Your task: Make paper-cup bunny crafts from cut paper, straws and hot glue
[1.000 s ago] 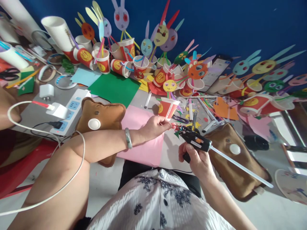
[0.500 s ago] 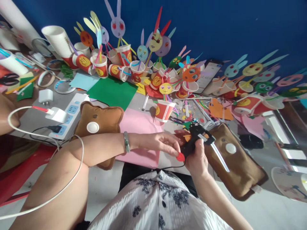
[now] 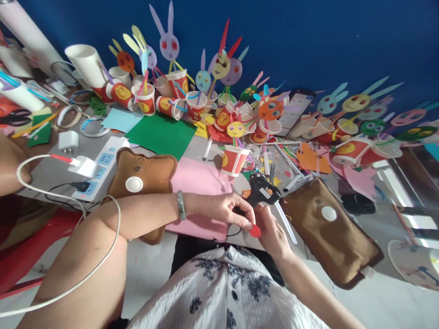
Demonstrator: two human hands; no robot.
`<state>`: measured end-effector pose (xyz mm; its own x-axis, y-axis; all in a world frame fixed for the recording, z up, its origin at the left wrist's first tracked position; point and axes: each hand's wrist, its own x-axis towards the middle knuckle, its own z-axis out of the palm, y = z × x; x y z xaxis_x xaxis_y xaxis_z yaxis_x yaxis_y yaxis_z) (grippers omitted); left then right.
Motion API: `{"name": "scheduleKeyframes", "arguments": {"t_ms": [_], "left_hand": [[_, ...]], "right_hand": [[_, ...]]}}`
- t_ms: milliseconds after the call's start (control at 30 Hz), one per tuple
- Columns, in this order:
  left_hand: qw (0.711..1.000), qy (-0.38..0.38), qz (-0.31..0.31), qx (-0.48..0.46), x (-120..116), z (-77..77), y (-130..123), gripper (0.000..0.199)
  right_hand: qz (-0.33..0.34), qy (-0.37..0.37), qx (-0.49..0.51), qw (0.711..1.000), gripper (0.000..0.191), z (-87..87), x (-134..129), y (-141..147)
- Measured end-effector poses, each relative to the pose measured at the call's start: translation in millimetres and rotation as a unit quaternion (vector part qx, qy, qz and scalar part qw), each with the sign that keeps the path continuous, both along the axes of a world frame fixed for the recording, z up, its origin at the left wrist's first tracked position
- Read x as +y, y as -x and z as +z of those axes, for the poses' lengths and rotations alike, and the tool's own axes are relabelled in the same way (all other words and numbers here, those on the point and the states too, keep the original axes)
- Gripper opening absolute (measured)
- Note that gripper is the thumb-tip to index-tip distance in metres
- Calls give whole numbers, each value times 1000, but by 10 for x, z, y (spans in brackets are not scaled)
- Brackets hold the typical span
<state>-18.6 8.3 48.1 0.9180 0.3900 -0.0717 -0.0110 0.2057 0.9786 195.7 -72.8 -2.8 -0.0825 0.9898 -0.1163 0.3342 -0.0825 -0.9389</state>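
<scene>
My left hand [image 3: 236, 211], a bangle on its wrist, pinches a small red paper piece [image 3: 254, 230] between thumb and fingers. My right hand [image 3: 272, 232] is just right of the red piece, very close to it; its fingers are partly hidden, and whether they touch the paper I cannot tell. Above my right hand a black glue gun [image 3: 262, 189] lies on the table with a clear glue stick [image 3: 285, 223] jutting out of its back. Behind it stands a red paper cup [image 3: 234, 161] topped by a yellow smiling paper face [image 3: 235, 130].
Several paper-cup figures with eared faces line the blue wall. A brown hot-water bag [image 3: 332, 233] lies on the right, another [image 3: 144, 171] on the left by a white power strip [image 3: 103, 167]. Pink paper [image 3: 202, 214] lies under my left arm. Another person's arm [image 3: 13, 160] shows at far left.
My right hand has let go of the glue gun, which now rests on the table, and has moved beside the red paper. My left hand still holds the piece.
</scene>
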Motion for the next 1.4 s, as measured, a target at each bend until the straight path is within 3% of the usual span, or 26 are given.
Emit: {"name": "scheduleKeyframes", "arguments": {"t_ms": [100, 233, 300, 367, 467, 500, 667, 767, 933, 1067, 1167, 1300, 1400], "left_hand": [[1000, -14, 19, 6, 18, -9, -4, 3], [999, -23, 24, 15, 17, -64, -32, 5], [999, -30, 14, 18, 5, -98, -43, 6], [999, -48, 9, 22, -11, -134, -50, 6], [996, -86, 6, 34, -30, -174, -60, 7], [994, -101, 5, 39, -34, -180, -63, 7], [988, -137, 20, 60, -38, -159, -59, 6], [990, -128, 17, 55, -45, -144, -52, 6], [992, -116, 12, 51, -57, -167, -76, 6], [993, -114, 18, 38, -51, -174, -92, 5], [994, -111, 10, 20, -43, -151, -79, 6], [994, -112, 4, 19, -48, -126, -61, 6], [990, -137, 11, 34, -66, -131, -68, 6]], "right_hand": [[38, 66, 19, 997, 45, 249, -110, -188], [164, 103, -103, 976, 30, 789, -238, -472], [119, 10, -143, 982, 26, 1012, -237, -501], [48, -164, -207, 963, 13, 1118, -156, -413], [44, -379, -320, 867, 17, 1054, 101, -139], [27, -408, -370, 834, 19, 998, 203, -42], [15, -411, -519, 749, 24, 774, 602, 253], [1, -414, -547, 728, 26, 759, 681, 293], [8, -395, -521, 756, 18, 817, 657, 331], [17, -367, -422, 829, 16, 907, 604, 283], [-34, -336, -317, 886, 16, 986, 600, 180], [-66, -177, -158, 969, 27, 1064, 708, 47], [-27, -90, -85, 992, 36, 1092, 840, -1]]}}
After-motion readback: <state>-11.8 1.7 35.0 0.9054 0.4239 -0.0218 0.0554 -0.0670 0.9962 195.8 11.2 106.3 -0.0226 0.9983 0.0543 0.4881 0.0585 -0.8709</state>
